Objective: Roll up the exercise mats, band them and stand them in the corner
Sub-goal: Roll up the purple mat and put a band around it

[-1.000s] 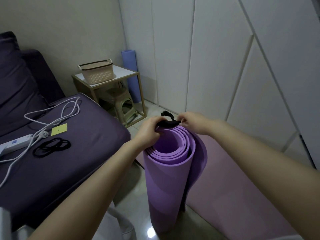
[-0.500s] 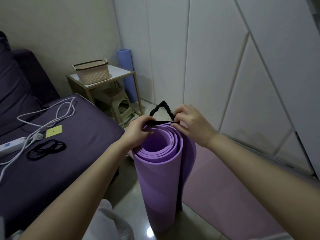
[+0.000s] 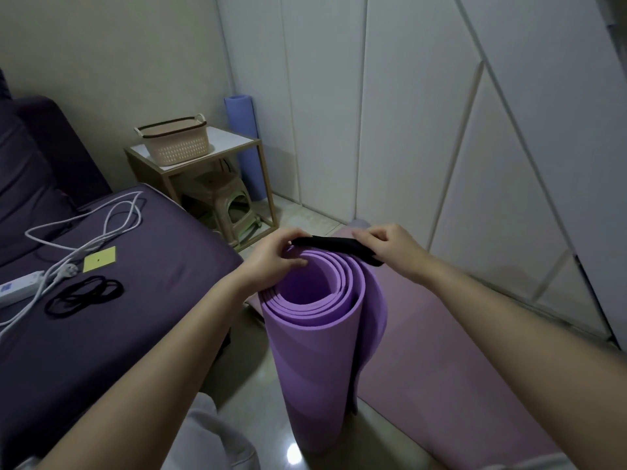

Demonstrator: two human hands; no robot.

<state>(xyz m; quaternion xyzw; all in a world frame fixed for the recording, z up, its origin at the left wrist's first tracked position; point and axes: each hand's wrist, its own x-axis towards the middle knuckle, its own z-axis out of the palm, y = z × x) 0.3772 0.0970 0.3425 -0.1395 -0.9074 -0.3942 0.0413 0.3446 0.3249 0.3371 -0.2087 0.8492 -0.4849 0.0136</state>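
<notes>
A rolled purple mat (image 3: pixel 319 354) stands upright on the floor in front of me. A black elastic band (image 3: pixel 336 247) is stretched flat across the far rim of the roll's top. My left hand (image 3: pixel 271 262) pinches the band's left end at the rim. My right hand (image 3: pixel 393 249) pinches its right end over the roll's right edge. A pink mat (image 3: pixel 458 361) lies flat on the floor to the right. A blue rolled mat (image 3: pixel 244 144) stands upright in the far corner.
A dark purple sofa (image 3: pixel 101 334) on the left carries more black bands (image 3: pixel 84 295), a white power strip with cable (image 3: pixel 20 288) and a yellow card (image 3: pixel 99 263). A side table (image 3: pixel 234 144) with a basket (image 3: pixel 174 142) and a stool (image 3: pixel 230 205) under it stands by the corner. White cabinet doors (image 3: pixel 441 130) run along the right.
The band's raised loop has been pulled out flat between both hands, and my right hand has moved right and down over the roll's edge.
</notes>
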